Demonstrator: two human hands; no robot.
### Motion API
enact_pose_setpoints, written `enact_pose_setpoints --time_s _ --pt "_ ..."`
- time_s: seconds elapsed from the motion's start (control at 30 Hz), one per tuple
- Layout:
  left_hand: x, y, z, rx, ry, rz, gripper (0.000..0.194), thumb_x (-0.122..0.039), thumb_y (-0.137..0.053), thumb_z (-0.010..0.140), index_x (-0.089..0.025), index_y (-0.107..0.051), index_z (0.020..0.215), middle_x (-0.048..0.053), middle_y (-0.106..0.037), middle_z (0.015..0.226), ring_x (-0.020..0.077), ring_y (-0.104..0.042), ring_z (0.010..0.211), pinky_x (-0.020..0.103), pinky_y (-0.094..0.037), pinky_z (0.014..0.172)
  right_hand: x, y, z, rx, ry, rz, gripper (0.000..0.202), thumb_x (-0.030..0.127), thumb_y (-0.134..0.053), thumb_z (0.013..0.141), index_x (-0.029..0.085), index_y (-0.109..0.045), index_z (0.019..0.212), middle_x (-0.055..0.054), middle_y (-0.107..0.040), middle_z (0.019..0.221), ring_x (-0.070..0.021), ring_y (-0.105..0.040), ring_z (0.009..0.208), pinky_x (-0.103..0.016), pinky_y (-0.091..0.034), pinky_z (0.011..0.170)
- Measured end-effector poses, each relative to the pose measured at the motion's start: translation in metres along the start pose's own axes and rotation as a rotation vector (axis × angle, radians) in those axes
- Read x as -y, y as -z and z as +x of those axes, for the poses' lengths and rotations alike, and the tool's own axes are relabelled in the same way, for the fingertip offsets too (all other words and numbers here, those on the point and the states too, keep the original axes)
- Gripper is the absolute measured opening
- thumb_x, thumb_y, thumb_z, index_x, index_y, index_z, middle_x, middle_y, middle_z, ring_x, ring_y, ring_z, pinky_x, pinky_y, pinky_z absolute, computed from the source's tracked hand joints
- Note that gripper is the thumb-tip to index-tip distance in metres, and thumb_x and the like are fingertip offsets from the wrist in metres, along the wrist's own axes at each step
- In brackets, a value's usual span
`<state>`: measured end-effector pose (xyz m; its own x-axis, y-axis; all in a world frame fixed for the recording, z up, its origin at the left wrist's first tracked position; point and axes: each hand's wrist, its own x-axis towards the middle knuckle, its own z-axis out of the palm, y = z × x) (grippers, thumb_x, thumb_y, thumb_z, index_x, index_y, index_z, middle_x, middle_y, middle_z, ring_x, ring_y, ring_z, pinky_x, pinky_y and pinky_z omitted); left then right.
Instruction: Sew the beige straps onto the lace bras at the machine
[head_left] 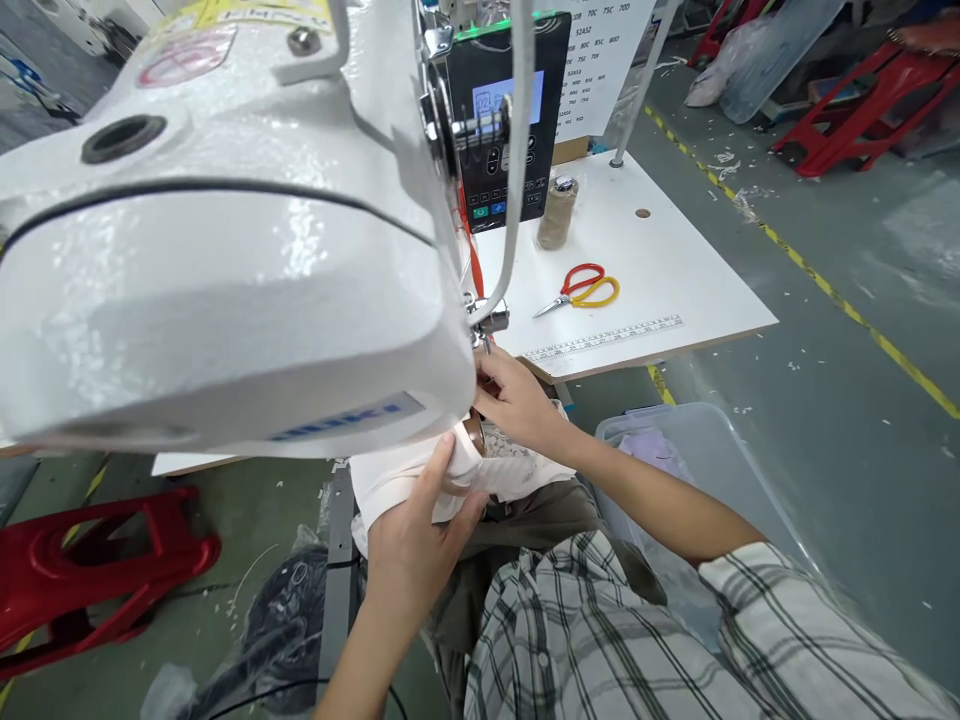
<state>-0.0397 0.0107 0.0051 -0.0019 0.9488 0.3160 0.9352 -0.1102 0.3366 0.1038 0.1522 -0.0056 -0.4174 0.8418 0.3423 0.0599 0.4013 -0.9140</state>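
Note:
A white sewing machine head (247,300) fills the upper left and hides part of the work under it. Below its edge, a pale lace-trimmed garment (517,475) hangs over the front of the machine and down to my lap. My left hand (420,535) grips a folded edge of this garment between thumb and fingers. Close under the needle area, my right hand (521,405) has its fingers curled together. Its fingertips are partly behind the machine, so what they pinch is hidden. A brown rounded part (475,433) shows between the two hands.
On the white tabletop (675,270) lie red-and-yellow-handled scissors (581,290), with a thread spool (557,213) and a control panel (510,130) behind. A ruler strip (604,340) runs along its front. A clear plastic bin (712,450) is at right, a red stool (97,570) at left.

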Motion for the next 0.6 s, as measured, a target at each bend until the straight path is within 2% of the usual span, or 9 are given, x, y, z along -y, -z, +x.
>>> enact_pose_setpoints --time_s 0.1,0.17,0.23,0.43,0.6 --pt "-0.003 0.000 -0.001 -0.020 0.016 -0.002 0.052 -0.053 -0.049 0.096 -0.014 -0.063 0.127 -0.008 -0.051 0.040 0.0081 -0.035 0.026 0.020 -0.030 0.037 -0.006 0.001 -0.014 -0.067 -0.020 0.080 0.010 0.028 -0.057 0.091 0.020 -0.059 0.098 -0.009 -0.055 0.119 -0.0148 -0.058 0.086 -0.029 -0.051 0.074" --pt "-0.005 0.000 -0.001 -0.035 0.042 -0.009 0.051 -0.052 -0.050 0.096 -0.013 -0.064 0.125 -0.010 -0.047 0.037 0.0079 -0.036 0.024 0.020 -0.031 0.037 -0.009 0.003 -0.024 -0.099 -0.030 0.107 0.010 0.029 -0.059 0.091 0.021 -0.058 0.097 -0.008 -0.057 0.113 -0.0149 -0.057 0.086 -0.029 -0.051 0.073" --pt "-0.006 0.000 -0.002 -0.062 0.061 -0.017 0.050 -0.052 -0.051 0.096 -0.012 -0.064 0.124 -0.010 -0.049 0.037 0.0076 -0.039 0.024 0.019 -0.032 0.037 -0.010 0.005 -0.034 -0.094 -0.040 0.122 0.010 0.030 -0.060 0.091 0.021 -0.057 0.095 -0.006 -0.058 0.102 -0.0151 -0.056 0.084 -0.028 -0.051 0.072" --pt "-0.010 -0.001 -0.002 -0.075 0.118 -0.037 0.052 -0.055 -0.048 0.096 -0.012 -0.061 0.123 -0.002 -0.069 0.060 0.0041 -0.037 0.024 0.018 -0.033 0.036 -0.007 0.009 -0.052 -0.016 -0.062 0.158 0.012 0.031 -0.062 0.089 0.021 -0.056 0.091 -0.004 -0.057 0.091 -0.0141 -0.054 0.076 -0.028 -0.050 0.068" --pt "-0.010 -0.001 -0.003 -0.040 0.173 -0.041 0.054 -0.058 -0.048 0.094 -0.015 -0.061 0.124 0.005 -0.076 0.084 0.0024 -0.037 0.025 0.019 -0.035 0.036 -0.003 0.011 -0.057 0.018 -0.072 0.153 0.014 0.033 -0.061 0.091 0.021 -0.056 0.090 -0.004 -0.057 0.092 -0.0140 -0.054 0.077 -0.028 -0.048 0.068"
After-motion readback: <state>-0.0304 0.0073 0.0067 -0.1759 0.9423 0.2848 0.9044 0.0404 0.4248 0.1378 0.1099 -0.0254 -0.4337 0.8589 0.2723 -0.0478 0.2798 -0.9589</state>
